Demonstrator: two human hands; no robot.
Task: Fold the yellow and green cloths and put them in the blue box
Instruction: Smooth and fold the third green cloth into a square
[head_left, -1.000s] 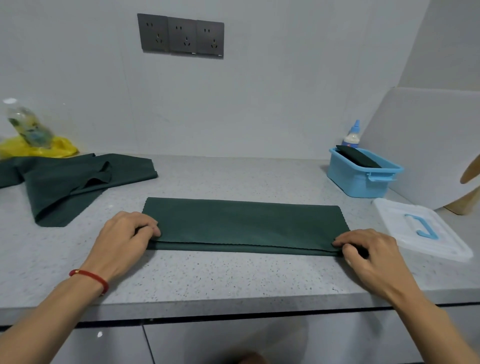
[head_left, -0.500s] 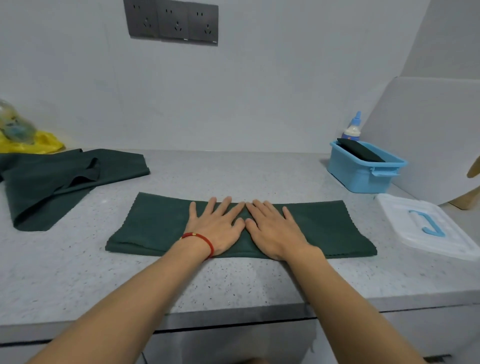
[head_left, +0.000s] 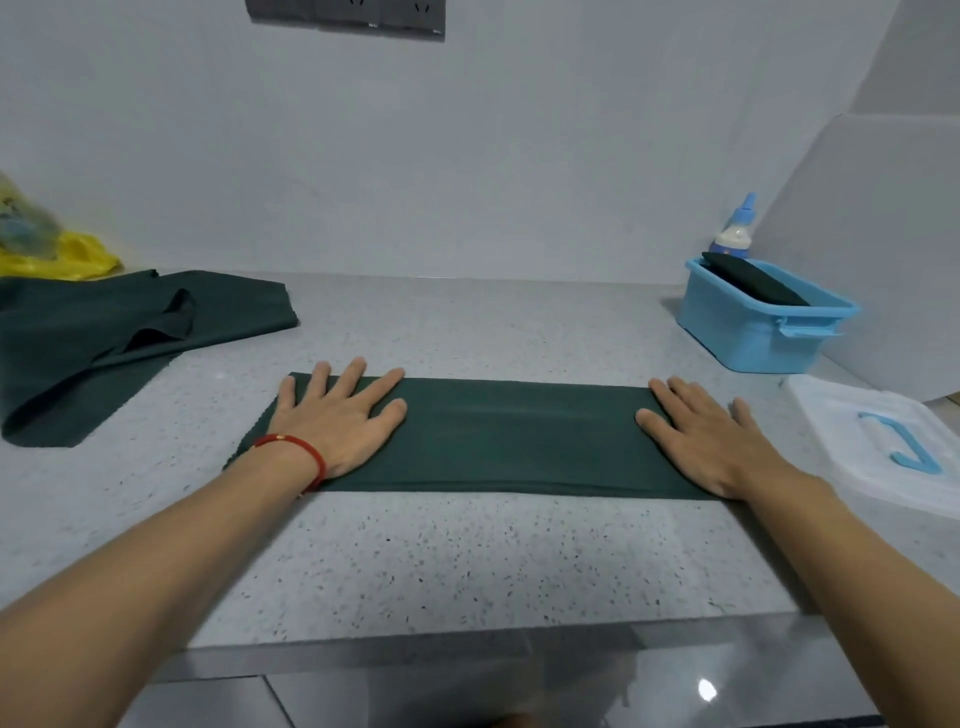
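— What lies on the speckled countertop?
— A folded green cloth, a long strip in the middle, well apart from the blue box at the right.
— The hands?
— Left hand and right hand press its ends, fingers spread flat, gripping nothing.

hands: left hand, right hand flat | on folded green cloth | counter

Two bare forearms with no sleeves, left hand and right hand uncovered, thin red cord bracelet worn on left wrist
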